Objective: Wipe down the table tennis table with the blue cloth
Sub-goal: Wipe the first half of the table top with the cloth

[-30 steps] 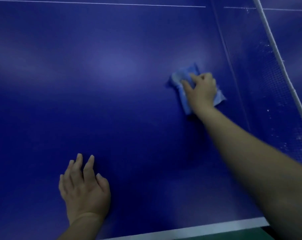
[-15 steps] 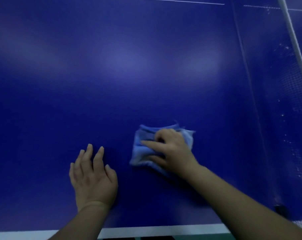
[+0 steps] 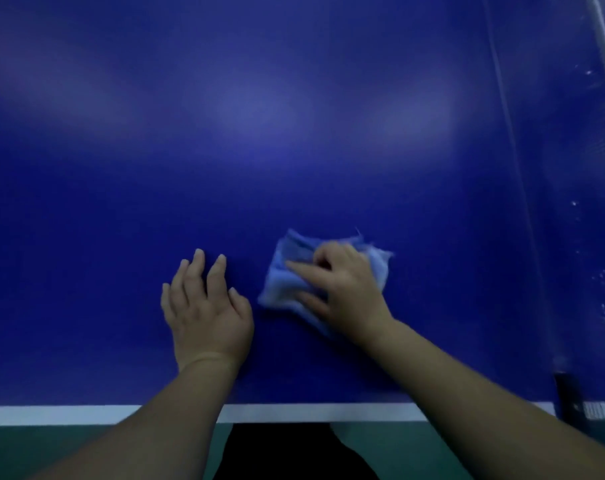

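Note:
The dark blue table tennis table [image 3: 259,150] fills the view, with its white edge line along the near side. A crumpled light blue cloth [image 3: 283,271] lies on it near that edge. My right hand [image 3: 342,289] lies on top of the cloth, the fingers curled over its folds and pressing it to the surface. My left hand [image 3: 205,306] rests flat on the bare table just left of the cloth, fingers straight and slightly spread, holding nothing.
The net [image 3: 592,168] runs along the right side, with its black clamp post [image 3: 568,396] at the near right corner. Green floor [image 3: 51,448] shows below the table's edge.
My right hand dragged the cloth from the far right, close to the net, back toward the near edge beside my left hand. The left hand stayed pressed flat on the table.

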The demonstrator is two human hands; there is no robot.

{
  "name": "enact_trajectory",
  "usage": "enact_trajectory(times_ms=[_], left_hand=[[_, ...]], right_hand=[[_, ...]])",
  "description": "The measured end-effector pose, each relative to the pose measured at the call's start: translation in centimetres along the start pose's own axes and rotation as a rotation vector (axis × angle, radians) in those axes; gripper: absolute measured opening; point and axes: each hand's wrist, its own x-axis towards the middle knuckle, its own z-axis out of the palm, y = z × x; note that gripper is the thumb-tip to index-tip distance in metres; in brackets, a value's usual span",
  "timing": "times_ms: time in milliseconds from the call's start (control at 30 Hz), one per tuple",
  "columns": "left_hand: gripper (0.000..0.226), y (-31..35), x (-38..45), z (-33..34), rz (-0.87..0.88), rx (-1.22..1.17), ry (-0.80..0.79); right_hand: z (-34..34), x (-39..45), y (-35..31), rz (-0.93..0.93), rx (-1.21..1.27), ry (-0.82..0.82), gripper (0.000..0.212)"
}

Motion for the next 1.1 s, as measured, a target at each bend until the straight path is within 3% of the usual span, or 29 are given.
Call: enact_trajectory(times_ms=[100, 233, 300, 367, 500, 600, 667, 767, 833, 933, 1100], left_hand=[[0.049, -0.2, -0.1, -0.1, 0.010, -0.004, -0.009], [0.049, -0.3, 0.1, -0.7, 0.048, -0.057, -0.034], [0.046, -1.5, 0.3, -1.4, 0.098, -0.130, -0.061], [0.043, -4.1, 0.5, -2.4, 0.154, -0.114, -0.043], [0.042, -11.6, 0.8, -4.9, 0.053, -0.012, 0.063], [0.051, -16.6, 1.5, -6.5, -0.027, 0.030, 0.087], [0.056, -18.8, 2.1, -7.2, -0.054, 0.036, 0.092], [0.055, -19.8, 2.3, -7.4, -0.035, 0.049, 0.114], [0.053, -19.9, 2.3, -7.2, -0.030, 0.031, 0.132], [0.049, -20.2, 2.4, -7.0, -0.021, 0.026, 0.132], [0.045, -20.6, 2.4, -7.0, -0.022, 0.008, 0.135]], right_hand=[[-2.5, -3.9, 2.8, 0.048, -0.061, 0.046, 0.036], [-4.1, -1.2, 6.9, 0.512, -0.246, 0.313, 0.036], [-2.8, 0.8, 5.5, 0.636, -0.265, 0.336, 0.036], [-0.6, 1.6, 1.9, 0.570, -0.233, 0.300, 0.033], [3.5, -1.8, -6.8, 0.163, -0.085, 0.115, 0.035], [2.1, -5.5, -6.1, 0.077, -0.083, 0.067, 0.035], [0.3, -6.7, -3.3, 0.252, -0.182, 0.168, 0.035], [-0.3, -5.8, -1.7, 0.661, -0.270, 0.321, 0.036], [1.5, -3.2, -3.3, 0.767, -0.290, 0.343, 0.034], [5.3, 1.0, -8.5, 0.632, -0.218, 0.303, 0.030], [9.0, -0.3, -15.7, 0.139, -0.099, 0.072, 0.035]])
